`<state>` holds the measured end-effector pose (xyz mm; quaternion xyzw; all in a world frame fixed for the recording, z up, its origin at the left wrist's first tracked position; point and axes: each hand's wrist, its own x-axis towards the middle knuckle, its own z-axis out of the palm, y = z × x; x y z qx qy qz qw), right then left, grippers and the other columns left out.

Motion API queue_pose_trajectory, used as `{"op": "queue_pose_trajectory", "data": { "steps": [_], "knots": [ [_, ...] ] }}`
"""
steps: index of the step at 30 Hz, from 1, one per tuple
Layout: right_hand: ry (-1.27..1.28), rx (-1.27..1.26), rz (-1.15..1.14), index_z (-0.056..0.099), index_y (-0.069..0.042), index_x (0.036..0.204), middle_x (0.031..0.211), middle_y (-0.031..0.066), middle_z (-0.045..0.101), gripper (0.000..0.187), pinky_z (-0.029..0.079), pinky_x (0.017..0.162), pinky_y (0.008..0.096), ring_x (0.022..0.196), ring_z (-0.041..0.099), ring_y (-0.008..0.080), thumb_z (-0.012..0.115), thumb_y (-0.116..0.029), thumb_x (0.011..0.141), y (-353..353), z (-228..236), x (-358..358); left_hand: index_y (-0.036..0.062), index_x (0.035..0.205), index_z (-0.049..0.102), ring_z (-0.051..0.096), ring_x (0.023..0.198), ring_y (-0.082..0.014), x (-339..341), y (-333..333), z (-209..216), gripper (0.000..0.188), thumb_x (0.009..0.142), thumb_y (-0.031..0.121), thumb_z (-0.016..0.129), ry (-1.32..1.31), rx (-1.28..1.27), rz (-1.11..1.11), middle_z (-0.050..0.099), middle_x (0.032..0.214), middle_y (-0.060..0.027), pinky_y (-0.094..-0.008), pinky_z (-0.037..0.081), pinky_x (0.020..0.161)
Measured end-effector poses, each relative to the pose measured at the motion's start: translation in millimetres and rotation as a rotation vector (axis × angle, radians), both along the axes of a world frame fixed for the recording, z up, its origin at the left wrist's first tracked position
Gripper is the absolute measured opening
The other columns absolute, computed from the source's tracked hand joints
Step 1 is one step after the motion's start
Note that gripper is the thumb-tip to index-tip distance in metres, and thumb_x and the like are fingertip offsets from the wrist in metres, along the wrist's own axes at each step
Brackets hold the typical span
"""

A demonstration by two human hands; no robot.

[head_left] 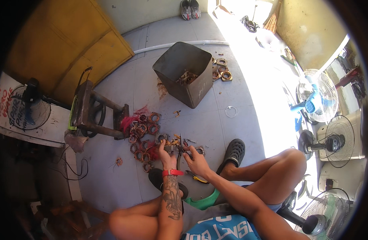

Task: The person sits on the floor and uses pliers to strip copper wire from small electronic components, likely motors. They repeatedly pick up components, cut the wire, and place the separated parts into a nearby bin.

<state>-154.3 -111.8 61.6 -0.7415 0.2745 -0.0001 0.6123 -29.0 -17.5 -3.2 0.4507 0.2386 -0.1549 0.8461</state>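
My left hand [168,159], with a red watch [173,172] at its wrist, is closed around a small grey metal motor stator [171,148]. Right beside it, my right hand [196,161] is closed on a slim dark metal tool [181,145] whose tip points up past the stator. What kind of tool it is I cannot make out. Several copper-wound motor stators [141,129] lie in a pile to the left of my hands. Yellowish scraps [175,141] and small metal bits lie just beyond them. Yellow-handled pliers [199,178] rest on the floor near my right wrist.
A tall grey bin [188,94] with scrap inside stands ahead, with several stator cores [224,74] beside it. At the left are a wooden stool [98,108], red netting [132,120] and a yellow panel [64,44]. Electric fans [318,96] line the right side.
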Motion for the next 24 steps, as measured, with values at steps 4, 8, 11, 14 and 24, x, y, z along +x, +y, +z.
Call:
{"op": "queue_pose_trajectory", "data": {
  "steps": [4,8,11,14,24],
  "knots": [
    [-0.025,-0.167,0.174,0.058,-0.004,0.118,0.067,0.0221,0.061,0.039,0.048,0.066,0.0455,0.070,0.064,0.0376,0.060,-0.037,0.098,-11,-1,4,0.0058,0.119,0.061,0.061,0.112,-0.0358,15,18,15,0.043,0.089,0.035,0.057,0.233,-0.540,-0.183,0.064,0.119,-0.0157,-0.0638,0.043,0.105],
    [0.094,0.219,0.116,0.065,-0.006,0.105,0.078,0.0083,0.058,0.036,0.045,0.075,0.0376,0.080,0.058,0.0247,0.063,-0.042,0.096,-13,-4,-8,0.0100,0.128,0.057,0.058,0.113,-0.0322,30,14,35,0.053,0.090,0.045,0.062,0.077,-0.419,-0.152,0.060,0.124,-0.0140,-0.0636,0.042,0.102],
    [-0.020,0.585,0.115,0.065,-0.007,0.101,0.089,0.0015,0.052,0.036,0.041,0.082,0.0339,0.089,0.051,0.0189,0.063,-0.043,0.097,-16,-3,-10,0.0137,0.132,0.055,0.057,0.112,-0.0294,42,13,53,0.059,0.090,0.054,0.064,0.054,-0.287,-0.047,0.059,0.125,-0.0102,-0.0605,0.042,0.099],
    [-0.142,0.546,0.154,0.061,-0.003,0.105,0.101,0.0069,0.050,0.039,0.040,0.084,0.0350,0.092,0.047,0.0215,0.061,-0.042,0.099,-19,4,-2,0.0166,0.134,0.054,0.056,0.112,-0.0276,48,11,63,0.062,0.089,0.059,0.064,0.020,-0.274,-0.014,0.059,0.125,-0.0073,-0.0568,0.043,0.097],
    [-0.143,-0.404,0.301,0.054,-0.005,0.133,0.144,0.0261,0.044,0.044,0.037,0.110,0.0502,0.134,0.042,0.0438,0.062,-0.030,0.097,-16,6,-19,0.0169,0.140,0.047,0.054,0.117,-0.0278,45,1,72,0.073,0.089,0.067,0.063,-0.051,-0.159,-0.022,0.054,0.131,-0.0088,-0.0551,0.049,0.093]
  ]
}}
